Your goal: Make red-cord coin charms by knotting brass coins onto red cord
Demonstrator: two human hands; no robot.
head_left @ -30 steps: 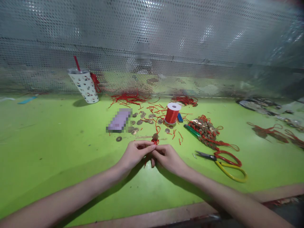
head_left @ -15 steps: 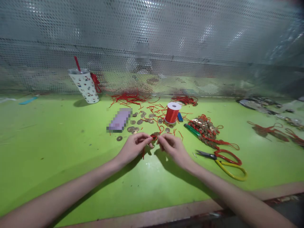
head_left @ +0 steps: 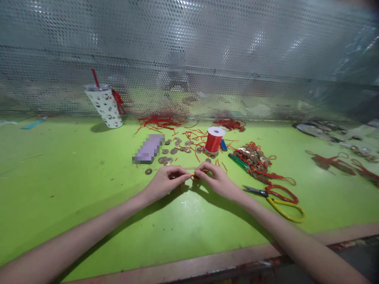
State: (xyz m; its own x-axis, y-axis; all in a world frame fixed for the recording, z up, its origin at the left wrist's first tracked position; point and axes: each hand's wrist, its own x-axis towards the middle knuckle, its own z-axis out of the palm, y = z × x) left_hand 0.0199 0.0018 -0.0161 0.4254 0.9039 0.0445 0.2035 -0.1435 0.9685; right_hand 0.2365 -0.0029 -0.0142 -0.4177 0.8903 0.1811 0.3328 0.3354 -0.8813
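Note:
Both my hands meet above the green table, pinching a red cord (head_left: 194, 177) between thumbs and forefingers. My left hand (head_left: 170, 180) is closed on the cord from the left, and a short red end hangs below its fingers. From the right, my right hand (head_left: 213, 178) is closed on the same cord; its fingers hide most of the knotted part. Just beyond them lie loose round brass coins (head_left: 166, 161) with holes. A spool of red cord (head_left: 214, 140) stands upright behind my right hand.
Scissors (head_left: 271, 195) with red and yellow handles lie at right, below a heap of strung coins (head_left: 254, 159) and a green lighter (head_left: 238, 161). A blurred purple object (head_left: 149, 148), red cord scraps (head_left: 161, 123) and a tumbler (head_left: 105, 106) with a straw stand or lie farther back.
My right hand's fingers have closed farther over the cord, and the coin seen between my hands is now hidden. The cord loop above them no longer shows. The view has shifted slightly.

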